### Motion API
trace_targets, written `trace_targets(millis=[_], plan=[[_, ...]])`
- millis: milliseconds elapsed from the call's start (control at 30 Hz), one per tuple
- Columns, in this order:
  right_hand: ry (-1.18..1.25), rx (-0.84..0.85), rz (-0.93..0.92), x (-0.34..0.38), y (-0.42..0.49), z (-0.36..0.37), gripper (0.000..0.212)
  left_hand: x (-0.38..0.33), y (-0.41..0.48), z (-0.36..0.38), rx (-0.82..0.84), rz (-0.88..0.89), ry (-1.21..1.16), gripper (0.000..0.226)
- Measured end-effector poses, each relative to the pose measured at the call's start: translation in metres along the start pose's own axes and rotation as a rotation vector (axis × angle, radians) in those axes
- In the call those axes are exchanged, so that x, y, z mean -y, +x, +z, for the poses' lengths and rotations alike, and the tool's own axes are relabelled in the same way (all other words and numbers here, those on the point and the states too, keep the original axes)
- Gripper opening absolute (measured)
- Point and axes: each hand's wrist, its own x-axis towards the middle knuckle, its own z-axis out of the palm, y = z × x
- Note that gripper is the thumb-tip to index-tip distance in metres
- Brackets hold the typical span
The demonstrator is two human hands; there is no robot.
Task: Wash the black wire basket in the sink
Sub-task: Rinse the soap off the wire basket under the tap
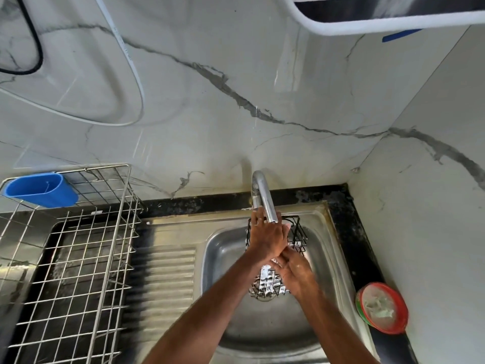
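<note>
The black wire basket (299, 233), foamy at its near end, is held over the sink (228, 261) bowl under the faucet (265, 195) spout, the left hand (267, 236) stretched forward with fingers curled over its far rim, the right hand (295, 271) against its near side, its grip hidden beneath the left wrist

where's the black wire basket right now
Head view, right of centre: black wire basket over the steel sink, under the chrome tap, gripped by the left hand.
</note>
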Motion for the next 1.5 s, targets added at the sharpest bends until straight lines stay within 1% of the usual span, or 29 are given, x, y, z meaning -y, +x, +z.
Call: trace_targets(millis=[100, 133, 167, 233, 300, 400, 467, 500, 600, 733, 867, 1033, 1100, 1233, 1367, 1433, 1500], plan=[[-0.088, -0.024, -0.012, 0.003, 0.003, -0.007, 0.032, -0.002, -0.003, -0.001, 0.039, 0.209, -0.012, 0.090], [-0.121, -0.037, -0.016, 0.006, 0.004, -0.009, 0.032, -0.003, -0.004, -0.004, 0.059, 0.240, -0.053, 0.095], [-0.149, -0.045, -0.014, 0.008, 0.007, -0.011, 0.031, -0.001, -0.006, -0.008, 0.089, 0.230, -0.106, 0.095], [-0.187, -0.041, -0.005, 0.012, 0.010, -0.014, 0.027, 0.005, -0.004, -0.019, 0.162, 0.126, -0.247, 0.076], [-0.205, -0.009, 0.014, 0.016, 0.010, -0.017, 0.028, 0.014, 0.001, -0.031, 0.234, -0.014, -0.463, 0.057], [-0.214, 0.055, 0.051, 0.025, 0.010, -0.020, 0.023, 0.038, 0.011, -0.035, 0.342, -0.180, -0.806, 0.040], [-0.215, 0.066, 0.056, 0.033, 0.010, -0.021, 0.021, 0.053, 0.012, -0.035, 0.409, -0.278, -0.986, 0.039], [-0.236, 0.067, 0.061, 0.037, 0.011, -0.021, 0.022, 0.059, 0.011, -0.037, 0.434, -0.358, -1.115, 0.040], [-0.286, 0.067, 0.091, 0.046, 0.016, -0.020, 0.019, 0.071, 0.005, -0.034, 0.424, -0.521, -1.379, 0.044], [-0.319, 0.078, 0.086, 0.056, 0.022, -0.013, 0.019, 0.067, 0.000, -0.032, 0.411, -0.549, -1.574, 0.042], [-0.319, 0.069, 0.113, 0.064, 0.027, -0.010, 0.022, 0.053, 0.006, -0.037, 0.339, -0.588, -1.667, 0.035], [-0.273, 0.025, 0.109, 0.072, 0.034, -0.015, 0.021, 0.043, 0.010, -0.036, 0.361, -0.538, -1.763, 0.023], [-0.267, -0.013, 0.108, 0.074, 0.036, -0.017, 0.024, 0.039, 0.010, -0.037, 0.355, -0.542, -1.785, 0.028], [-0.221, -0.101, 0.085, 0.076, 0.042, -0.017, 0.018, 0.029, 0.013, -0.041, 0.292, -0.552, -1.703, 0.038], [-0.203, -0.120, 0.077, 0.076, 0.040, -0.016, 0.015, 0.023, 0.012, -0.042, 0.217, -0.452, -1.566, 0.035], [-0.231, -0.099, 0.072, 0.076, 0.039, -0.017, 0.013, 0.025, 0.008, -0.040, 0.230, -0.420, -1.564, 0.035], [-0.271, -0.069, 0.066, 0.076, 0.039, -0.018, 0.016, 0.030, -0.001, -0.041, 0.282, -0.400, -1.589, 0.033]])
